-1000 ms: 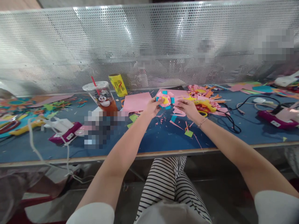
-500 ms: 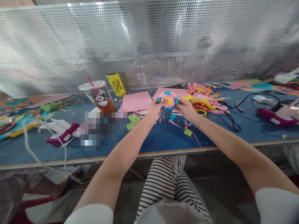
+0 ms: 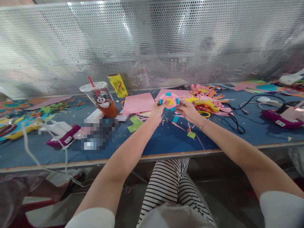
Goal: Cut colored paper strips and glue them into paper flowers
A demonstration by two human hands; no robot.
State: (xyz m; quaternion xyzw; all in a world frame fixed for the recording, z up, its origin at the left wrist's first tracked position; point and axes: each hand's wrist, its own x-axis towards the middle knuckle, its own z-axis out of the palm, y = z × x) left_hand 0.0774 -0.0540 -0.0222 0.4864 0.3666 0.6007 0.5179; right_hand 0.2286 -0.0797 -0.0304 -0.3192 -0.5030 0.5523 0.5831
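Note:
A paper flower [image 3: 170,102] with pink and blue looped petals and a yellow centre is held above the table. My left hand [image 3: 157,110] is closed on its left side, with the thumb against the yellow middle. At the flower's right edge, by a blue petal, my right hand [image 3: 187,109] has its fingers pinched together. The fingertips behind the flower are hidden. Beyond my hands lie pink paper sheets [image 3: 139,103]. Yellow-handled scissors [image 3: 203,113] rest to the right, close to my right hand.
A plastic drink cup [image 3: 104,101] with a red straw and a yellow packet [image 3: 118,86] stand at the back left. Purple power strips [image 3: 63,139] with cables lie at both sides. Paper scraps [image 3: 191,134] litter the blue table [image 3: 171,145]. A perforated metal screen [image 3: 152,38] rises behind.
The flower has turned slightly in my fingers and shifted a little to the left. Both hands have kept hold of it and barely moved.

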